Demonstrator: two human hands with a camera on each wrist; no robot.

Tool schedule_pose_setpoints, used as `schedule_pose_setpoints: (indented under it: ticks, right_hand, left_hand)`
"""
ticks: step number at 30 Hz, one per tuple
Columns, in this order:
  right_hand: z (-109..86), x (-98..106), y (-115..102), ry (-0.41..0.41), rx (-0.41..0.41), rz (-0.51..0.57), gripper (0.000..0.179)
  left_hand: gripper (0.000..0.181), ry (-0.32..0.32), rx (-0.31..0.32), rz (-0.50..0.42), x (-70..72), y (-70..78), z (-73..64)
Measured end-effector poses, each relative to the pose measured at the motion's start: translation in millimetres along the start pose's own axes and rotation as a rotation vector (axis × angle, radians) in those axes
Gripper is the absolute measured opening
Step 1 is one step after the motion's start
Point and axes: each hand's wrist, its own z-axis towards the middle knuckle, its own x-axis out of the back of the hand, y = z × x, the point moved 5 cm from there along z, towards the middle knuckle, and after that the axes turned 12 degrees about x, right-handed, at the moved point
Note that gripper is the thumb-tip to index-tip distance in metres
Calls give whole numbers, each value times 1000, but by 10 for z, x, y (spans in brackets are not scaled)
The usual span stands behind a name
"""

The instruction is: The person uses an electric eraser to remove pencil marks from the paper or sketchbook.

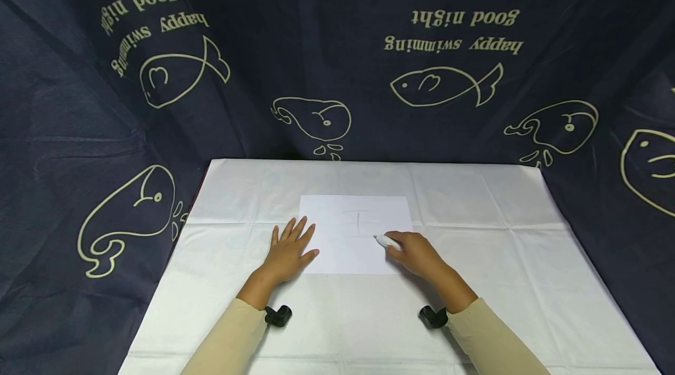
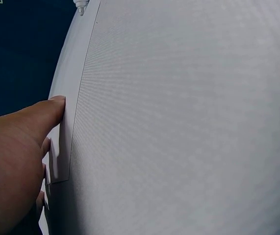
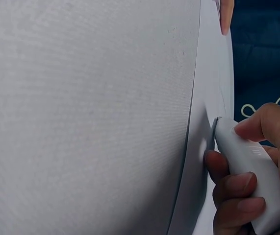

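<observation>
A white sheet of paper (image 1: 337, 255) lies on the table, with a short dark upright line (image 1: 358, 224) and fainter sideways lines on it. My left hand (image 1: 287, 255) rests flat with spread fingers over the sheet's left edge; its thumb (image 2: 51, 113) touches the paper in the left wrist view. My right hand (image 1: 419, 255) grips a thick white tool with a small narrow tip (image 3: 250, 169), thumb on top and fingers curled beneath. The tip points left, close to or on the paper, right of the upright line. The tool's exact kind is unclear.
A creased white cloth (image 1: 474, 205) covers the table. Behind and beside it hangs a dark blue curtain (image 1: 253, 41) with fish and whale drawings. Each wrist carries a small black camera (image 1: 278, 316).
</observation>
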Motion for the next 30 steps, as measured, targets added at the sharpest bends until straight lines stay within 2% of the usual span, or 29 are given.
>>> schedule_pose_setpoints:
  ticks: [7, 14, 30]
  right_hand:
    - [6, 12, 16, 10, -28, 0, 33]
    - [19, -18, 1, -7, -1, 3, 33]
    - [30, -12, -8, -2, -15, -18, 33]
  left_hand:
    - [67, 1, -5, -10, 16, 8, -10]
    - [67, -4, -1, -13, 16, 5, -7]
    - [68, -7, 2, -7, 9, 7, -3]
